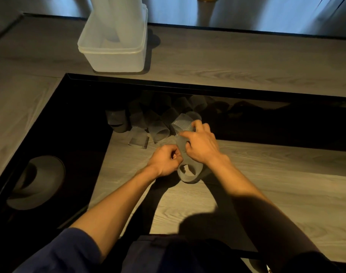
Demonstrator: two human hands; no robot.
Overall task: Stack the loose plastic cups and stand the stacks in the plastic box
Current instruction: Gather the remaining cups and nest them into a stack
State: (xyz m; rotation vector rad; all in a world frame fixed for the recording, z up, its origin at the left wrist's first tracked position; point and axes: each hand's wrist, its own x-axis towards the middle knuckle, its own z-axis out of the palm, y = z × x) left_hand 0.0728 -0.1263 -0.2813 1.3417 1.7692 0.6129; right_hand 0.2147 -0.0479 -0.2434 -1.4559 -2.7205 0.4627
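Grips both grasp: your left hand (165, 162) clasps one lying stack (190, 173), your right hand (202, 146) pinches one ribbed cup (181, 123); two upright stacks (114, 22) stand in the far box (113, 58).

Loose cups (148, 126) heaped ahead left, bare wood (276, 170) open to right, black rim (207, 89) before plastic box (117, 60)

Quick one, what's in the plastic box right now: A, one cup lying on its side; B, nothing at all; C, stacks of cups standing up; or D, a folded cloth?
C: tall stacks of cups rise out of the box, one of them leaning.
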